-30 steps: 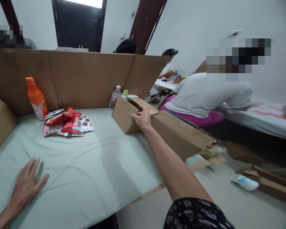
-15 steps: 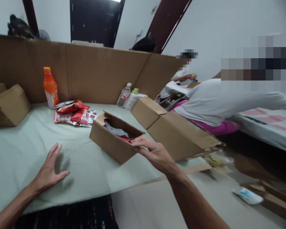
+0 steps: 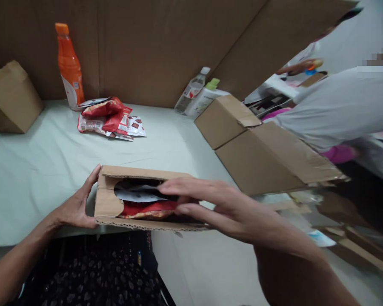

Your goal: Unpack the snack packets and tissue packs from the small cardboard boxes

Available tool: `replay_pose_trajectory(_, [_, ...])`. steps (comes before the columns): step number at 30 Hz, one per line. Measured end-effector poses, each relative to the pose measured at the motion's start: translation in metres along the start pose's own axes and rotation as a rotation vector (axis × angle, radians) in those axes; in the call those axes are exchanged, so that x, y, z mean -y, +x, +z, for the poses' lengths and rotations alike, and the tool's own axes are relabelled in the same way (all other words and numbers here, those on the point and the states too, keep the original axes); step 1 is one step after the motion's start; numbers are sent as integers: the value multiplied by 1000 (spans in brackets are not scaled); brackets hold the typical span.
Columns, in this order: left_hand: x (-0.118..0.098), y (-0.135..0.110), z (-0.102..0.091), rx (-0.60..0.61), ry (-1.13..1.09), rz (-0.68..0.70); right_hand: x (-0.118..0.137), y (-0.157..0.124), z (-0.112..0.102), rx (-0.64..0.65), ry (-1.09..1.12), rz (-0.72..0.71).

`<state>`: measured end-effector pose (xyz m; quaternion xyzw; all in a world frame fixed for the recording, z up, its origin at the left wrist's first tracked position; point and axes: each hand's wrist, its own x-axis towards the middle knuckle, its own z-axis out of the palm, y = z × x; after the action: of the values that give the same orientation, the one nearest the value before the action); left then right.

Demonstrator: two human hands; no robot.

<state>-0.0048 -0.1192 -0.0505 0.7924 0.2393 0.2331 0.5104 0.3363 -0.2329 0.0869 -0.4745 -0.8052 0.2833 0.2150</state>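
A narrow cardboard box (image 3: 110, 199) lies near the table's front edge, its open side facing up. My left hand (image 3: 78, 208) clasps its left end, thumb on the near side and fingers at the far corner. Inside are a silver-white packet (image 3: 137, 194) and a red snack packet (image 3: 150, 210). My right hand (image 3: 210, 204) reaches over the box's right part, fingers stretched and the thumb apart, fingertips at the opening by the packets. It covers the box's right end, and nothing shows gripped in it.
Red and white snack packets (image 3: 105, 117) lie by an orange drink bottle (image 3: 70, 70). A clear bottle (image 3: 191, 91) and a green-capped white bottle (image 3: 204, 100) lean against the cardboard wall (image 3: 166, 46). Cardboard boxes stand left (image 3: 15, 97) and right (image 3: 261, 157). Another person (image 3: 344, 102) bends at the right.
The box has moved toward me and left, and turned lengthwise across my view. My left hand has taken hold of its left end. My right hand has shifted from its rim to over its opening.
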Motion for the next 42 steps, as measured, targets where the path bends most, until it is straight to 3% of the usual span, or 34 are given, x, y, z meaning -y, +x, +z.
replay_pose_trajectory(2, [0, -2, 2, 3, -6, 4, 4, 19, 3, 46, -262, -2])
replay_pose_trajectory(5, [-1, -4, 4, 4, -15, 9, 9, 45, 10, 219, -500, 9])
replay_pose_trajectory(11, [-1, -4, 12, -42, 0, 42, 12, 85, 38, 410, -654, 68])
replay_pose_trajectory(14, [0, -4, 14, -73, 25, 66, 6, 86, 42, 385, -648, 48])
replay_pose_trajectory(17, [-1, -7, 7, -96, 19, 54, 6, 71, 24, 176, -528, 4])
replay_pose_trajectory(21, [-3, -28, -21, -178, 34, -2, 17, 53, -23, -402, -291, 21])
replay_pose_trajectory(24, [-3, -54, -46, -266, 171, -74, 18, 64, -49, -812, -212, 121])
replay_pose_trajectory(26, [-3, -70, -56, -316, 272, -124, 9, 84, -56, -908, -193, 165])
replay_pose_trajectory(32, [8, -81, -51, -373, 266, -93, -51, 173, -53, -672, -488, 297])
replay_pose_trajectory(35, [17, -76, -48, -426, 224, -97, -76, 222, -53, -636, -714, 370])
replay_pose_trajectory(38, [25, -75, -50, -392, 124, -96, -95, 268, -48, -607, -845, 328])
replay_pose_trajectory(42, [31, -78, -53, -308, -40, -101, -115, 313, -27, -436, -876, 208])
